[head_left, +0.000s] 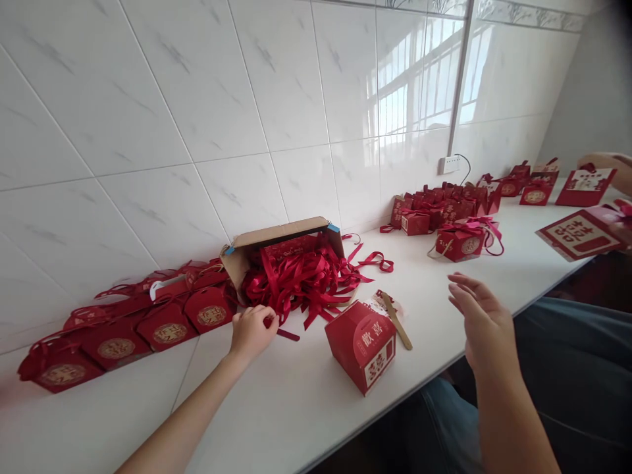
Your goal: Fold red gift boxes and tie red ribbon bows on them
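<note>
My left hand (251,329) is closed in a pinch on a red ribbon (284,324) at the edge of a tangled ribbon pile (306,280) spilling out of a tipped cardboard box (276,235). A red gift box (363,345) with gold characters stands on the white counter (296,408) between my hands, a flat gold strip (396,320) sticking out of its top. My right hand (481,322) hovers open above the counter's front edge, to the right of that box, fingers stretched and empty.
Finished red boxes lie in a row along the tiled wall at the left (118,332) and in a heap at the far right (444,210). One red box with ribbon (461,240) stands alone. Another person's hands hold flat red cards (580,236) at the right edge.
</note>
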Motion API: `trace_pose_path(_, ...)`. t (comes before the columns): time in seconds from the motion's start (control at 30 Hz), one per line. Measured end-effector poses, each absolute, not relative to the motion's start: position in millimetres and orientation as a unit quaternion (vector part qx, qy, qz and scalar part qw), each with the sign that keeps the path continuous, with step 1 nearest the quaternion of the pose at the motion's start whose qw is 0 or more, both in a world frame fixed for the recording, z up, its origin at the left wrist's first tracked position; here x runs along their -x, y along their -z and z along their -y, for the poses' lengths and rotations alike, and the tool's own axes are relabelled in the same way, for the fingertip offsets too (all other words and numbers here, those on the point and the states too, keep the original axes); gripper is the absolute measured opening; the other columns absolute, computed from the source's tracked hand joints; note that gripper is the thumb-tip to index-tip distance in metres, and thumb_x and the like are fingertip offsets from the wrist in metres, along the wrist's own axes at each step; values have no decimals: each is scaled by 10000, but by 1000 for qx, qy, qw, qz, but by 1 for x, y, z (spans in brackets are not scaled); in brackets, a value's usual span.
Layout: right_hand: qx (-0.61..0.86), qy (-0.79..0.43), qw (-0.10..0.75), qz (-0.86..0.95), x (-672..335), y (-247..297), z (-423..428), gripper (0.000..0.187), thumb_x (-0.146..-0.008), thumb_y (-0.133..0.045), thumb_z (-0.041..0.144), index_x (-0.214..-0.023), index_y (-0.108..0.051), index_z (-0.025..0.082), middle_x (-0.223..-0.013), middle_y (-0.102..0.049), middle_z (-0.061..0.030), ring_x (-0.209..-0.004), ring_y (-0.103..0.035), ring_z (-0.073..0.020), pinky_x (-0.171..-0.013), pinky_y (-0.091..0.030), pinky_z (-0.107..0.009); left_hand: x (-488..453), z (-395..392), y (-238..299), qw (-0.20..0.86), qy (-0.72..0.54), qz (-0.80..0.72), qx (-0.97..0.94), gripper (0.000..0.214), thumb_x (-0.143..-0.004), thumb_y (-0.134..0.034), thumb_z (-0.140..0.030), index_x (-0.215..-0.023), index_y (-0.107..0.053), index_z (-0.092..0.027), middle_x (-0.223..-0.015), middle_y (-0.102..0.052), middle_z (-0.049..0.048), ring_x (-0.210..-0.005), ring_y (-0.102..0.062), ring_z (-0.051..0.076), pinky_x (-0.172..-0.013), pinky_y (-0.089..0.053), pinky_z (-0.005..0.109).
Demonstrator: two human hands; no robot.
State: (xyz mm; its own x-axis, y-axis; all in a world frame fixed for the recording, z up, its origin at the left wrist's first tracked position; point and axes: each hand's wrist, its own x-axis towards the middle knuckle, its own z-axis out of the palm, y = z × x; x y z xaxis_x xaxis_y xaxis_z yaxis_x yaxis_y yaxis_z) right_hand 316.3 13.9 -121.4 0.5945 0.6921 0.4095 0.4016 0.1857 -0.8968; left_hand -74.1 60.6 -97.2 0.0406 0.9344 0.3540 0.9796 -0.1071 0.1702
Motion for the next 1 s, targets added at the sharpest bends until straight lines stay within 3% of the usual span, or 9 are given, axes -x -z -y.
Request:
trace_pose_path(0.07,522,-173,712,436,-292,94,11,252,-840,-590,439,-1009,-660,265,-1279,-609,-65,-1191,-547,-311,-912,-480,-425,66,-67,91,46,175,673,717,191,-873,-537,-346,-814,-643,-198,-924,-688,75,-974,-591,273,-943,-375,489)
trace_pose_path(0.2,433,-214,760,436,-253,60,54,143,-852,-613,374,-898,-678,254,-1241,-616,-76,-1223,-517,-308,-920,-472,-409,56,-87,72,-15,157,696,701,284,-898,-579,-389,-1045,-626,-150,-1065,-646,75,-971,-617,219,-873,-500,435)
trace_pose_path(0.4,416,-316,653,548,-229,77,80,124,-867,-604,364,-911,-668,268,-1141,-647,-74,-1167,-548,-316,-1025,-416,-451,52,-87,58,-88,174,709,678,297,-917,-562,-358,-1133,-600,-157,-1148,-624,78,-991,-625,218,-849,-534,414)
trace_pose_path(0.57,415,-335,606,590,-223,81,78,152,-859,-597,396,-890,-675,270,-1139,-649,-81,-1140,-551,-329,-951,-475,-442,35,-78,72,-150,182,716,657,275,-907,-586,-320,-1135,-596,-166,-1171,-612,84,-1011,-616,213,-858,-529,417)
trace_pose_path(0.7,423,-323,617,581,-229,78,78,146,-855,-605,398,-898,-674,276,-1147,-650,-65,-1129,-564,-312,-997,-443,-427,14,-57,41,-243,238,634,695,205,-916,-531,-313,-844,-636,-151,-903,-693,64,-888,-657,208,-787,-531,319)
trace_pose_path(0.83,433,-361,583,586,-233,83,88,223,-864,-583,448,-875,-707,262,-1011,-703,-59,-955,-639,-274,-847,-531,-341,-11,12,16,-341,271,520,735,252,-903,-502,-411,-823,-579,-184,-588,-618,-14,-561,-604,134,-557,-494,240)
trace_pose_path(0.93,445,-456,503,584,-226,87,97,338,-873,-545,523,-938,-742,256,-1021,-720,-68,-983,-650,-278,-897,-529,-360,-31,68,52,-392,328,416,752,306,-903,-486,-489,-903,-614,-211,-646,-656,10,-417,-462,90,-394,-352,227)
trace_pose_path(1.0,422,-520,491,557,-219,86,99,387,-884,-519,546,-1014,-736,254,-1051,-721,-76,-1007,-650,-268,-921,-523,-370,-44,89,95,-405,261,293,825,324,-888,-501,-517,-936,-659,-237,-629,-665,18,-450,-508,119,-424,-393,250)
